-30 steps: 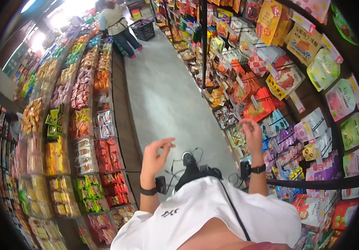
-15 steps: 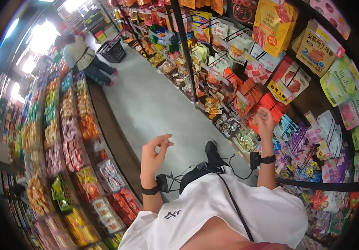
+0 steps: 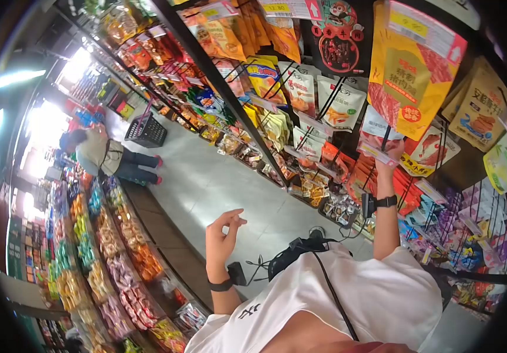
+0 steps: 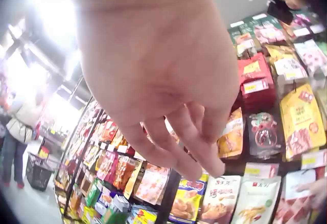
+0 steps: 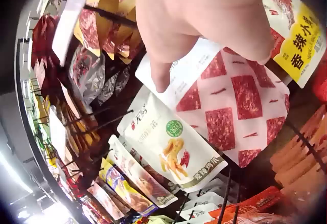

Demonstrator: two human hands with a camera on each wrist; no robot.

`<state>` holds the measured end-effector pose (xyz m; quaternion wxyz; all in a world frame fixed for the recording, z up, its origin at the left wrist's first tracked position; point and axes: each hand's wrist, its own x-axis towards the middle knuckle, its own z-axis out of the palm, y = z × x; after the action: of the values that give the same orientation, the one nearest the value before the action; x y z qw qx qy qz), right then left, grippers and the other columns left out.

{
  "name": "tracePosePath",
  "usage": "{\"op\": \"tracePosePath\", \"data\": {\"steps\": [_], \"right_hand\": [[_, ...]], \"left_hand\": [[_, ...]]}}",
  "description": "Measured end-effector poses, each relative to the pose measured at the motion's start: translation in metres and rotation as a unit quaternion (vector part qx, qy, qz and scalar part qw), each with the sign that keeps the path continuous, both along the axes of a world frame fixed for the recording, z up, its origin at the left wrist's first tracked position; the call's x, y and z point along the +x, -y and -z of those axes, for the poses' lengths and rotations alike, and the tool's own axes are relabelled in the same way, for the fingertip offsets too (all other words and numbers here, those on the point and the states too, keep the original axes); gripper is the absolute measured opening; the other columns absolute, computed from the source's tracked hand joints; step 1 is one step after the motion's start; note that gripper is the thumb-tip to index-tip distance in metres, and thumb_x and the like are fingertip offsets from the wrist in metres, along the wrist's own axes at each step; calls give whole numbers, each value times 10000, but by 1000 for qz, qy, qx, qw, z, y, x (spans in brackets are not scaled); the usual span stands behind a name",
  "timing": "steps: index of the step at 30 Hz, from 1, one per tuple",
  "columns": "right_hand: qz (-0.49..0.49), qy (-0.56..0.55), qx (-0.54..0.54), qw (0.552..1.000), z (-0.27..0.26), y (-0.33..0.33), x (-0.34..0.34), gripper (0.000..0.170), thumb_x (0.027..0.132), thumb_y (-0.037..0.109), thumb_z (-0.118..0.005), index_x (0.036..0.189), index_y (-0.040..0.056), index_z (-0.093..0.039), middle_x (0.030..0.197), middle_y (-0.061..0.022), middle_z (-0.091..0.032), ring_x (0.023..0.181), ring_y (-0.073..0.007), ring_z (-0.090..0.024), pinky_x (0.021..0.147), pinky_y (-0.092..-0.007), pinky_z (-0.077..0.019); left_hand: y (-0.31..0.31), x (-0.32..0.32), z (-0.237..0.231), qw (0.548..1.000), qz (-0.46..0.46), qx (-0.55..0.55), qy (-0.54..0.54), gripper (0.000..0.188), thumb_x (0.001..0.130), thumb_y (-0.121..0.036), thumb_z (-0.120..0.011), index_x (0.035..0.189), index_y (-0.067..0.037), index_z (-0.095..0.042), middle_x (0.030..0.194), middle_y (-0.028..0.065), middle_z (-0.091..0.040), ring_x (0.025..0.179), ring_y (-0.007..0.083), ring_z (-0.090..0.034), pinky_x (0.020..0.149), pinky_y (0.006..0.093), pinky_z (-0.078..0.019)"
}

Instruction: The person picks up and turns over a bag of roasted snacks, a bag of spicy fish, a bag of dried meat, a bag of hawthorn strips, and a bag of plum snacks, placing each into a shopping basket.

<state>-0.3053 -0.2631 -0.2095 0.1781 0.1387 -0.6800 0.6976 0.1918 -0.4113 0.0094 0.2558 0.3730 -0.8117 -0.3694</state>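
My right hand (image 3: pixel 391 154) is up at the hanging display, partly hidden behind a price tag (image 3: pixel 378 155) in the head view. In the right wrist view its thumb (image 5: pixel 161 75) lies over the white top of a red-and-white checked snack bag (image 5: pixel 240 101). The bag's top edge is partly hidden by the hand, and I cannot tell whether the fingers grip it. A white snack pouch (image 5: pixel 176 142) hangs beside it. My left hand (image 3: pixel 223 235) hovers over the aisle with loosely bent fingers and holds nothing.
Racks of bagged snacks line the right side, with a black post (image 3: pixel 230 97) and metal hooks sticking out. Bins of wrapped snacks (image 3: pixel 130 247) run along the left. Further up the aisle a person (image 3: pixel 109 156) bends beside a black shopping basket (image 3: pixel 146 132). Cables hang near my waist.
My right hand has reached forward from the lower rack to the checked bag. The head view has turned toward the right-hand display. My left hand keeps its pose.
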Motion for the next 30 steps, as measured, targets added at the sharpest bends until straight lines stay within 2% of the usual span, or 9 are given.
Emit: {"op": "tracePosePath", "data": {"steps": [2, 9, 14, 18, 21, 22, 27, 28, 30], "right_hand": [[52, 24, 126, 990, -61, 9, 24, 1160, 556, 425, -1005, 1365, -120, -377, 1136, -177, -611, 1030, -267, -624, 944, -421, -497], [-24, 279, 52, 958, -109, 39, 30, 725, 797, 224, -877, 1326, -31, -451, 1110, -184, -673, 784, -261, -698, 690, -389, -624], [184, 43, 154, 970, -20, 23, 5, 641, 798, 265, -847, 1276, -33, -543, 1115, -179, -690, 937, -294, -686, 841, -413, -545], [189, 35, 101, 976, -20, 16, 29, 548, 819, 276, -801, 1230, -22, -596, 1122, -203, -700, 1016, -326, -667, 930, -443, -499], [249, 22, 314, 916, -18, 3, 49, 415, 853, 220, -761, 1129, -57, -622, 1095, -199, -699, 972, -333, -668, 911, -419, -502], [212, 119, 311, 919, -22, -3, 54, 421, 853, 196, -762, 1163, -47, -613, 1116, -197, -696, 990, -325, -667, 915, -405, -504], [219, 98, 63, 969, -27, -4, 98, 337, 856, 125, -726, 1140, -29, -631, 1069, -146, -711, 908, -260, -672, 829, -396, -518], [222, 150, 24, 963, -47, 5, 115, 369, 847, 102, -713, 1175, -35, -611, 1059, -120, -704, 913, -217, -659, 821, -368, -511], [234, 159, 16, 959, -56, 7, 148, 394, 841, 86, -706, 1200, -36, -600, 1062, -113, -697, 907, -199, -649, 820, -347, -509]], "left_hand": [[31, -21, -3, 999, 25, -4, 19, 199, 995, -110, -617, 1141, -43, -734, 857, 93, -781, 818, 169, -750, 745, 288, -554], [101, -73, 8, 994, 92, 52, 12, 207, 1015, -121, -602, 1138, -14, -730, 839, 97, -775, 807, 161, -731, 787, 305, -559], [159, -96, 11, 984, 167, 55, 40, 212, 1012, -117, -599, 1147, -15, -727, 863, 104, -779, 820, 165, -738, 778, 304, -561], [208, -106, 2, 976, 215, 40, 9, 215, 1014, -119, -596, 1154, -20, -726, 866, 107, -780, 832, 172, -747, 781, 299, -559], [239, -107, 1, 967, 250, 36, -9, 218, 1014, -119, -597, 1164, -24, -723, 862, 117, -778, 840, 179, -751, 787, 296, -555], [247, -106, 4, 965, 259, 40, -18, 219, 1014, -118, -597, 1166, -24, -722, 863, 119, -778, 840, 179, -750, 789, 296, -555], [279, -102, 19, 950, 303, 79, -19, 228, 1015, -124, -599, 1176, -15, -717, 870, 124, -775, 838, 176, -744, 795, 296, -554], [286, -101, 25, 946, 312, 83, -17, 229, 1015, -126, -601, 1176, -12, -716, 873, 123, -775, 838, 174, -742, 794, 296, -554], [296, -99, 37, 935, 340, 102, -12, 231, 1015, -130, -604, 1176, -8, -716, 877, 120, -774, 839, 171, -739, 791, 296, -555]]}}
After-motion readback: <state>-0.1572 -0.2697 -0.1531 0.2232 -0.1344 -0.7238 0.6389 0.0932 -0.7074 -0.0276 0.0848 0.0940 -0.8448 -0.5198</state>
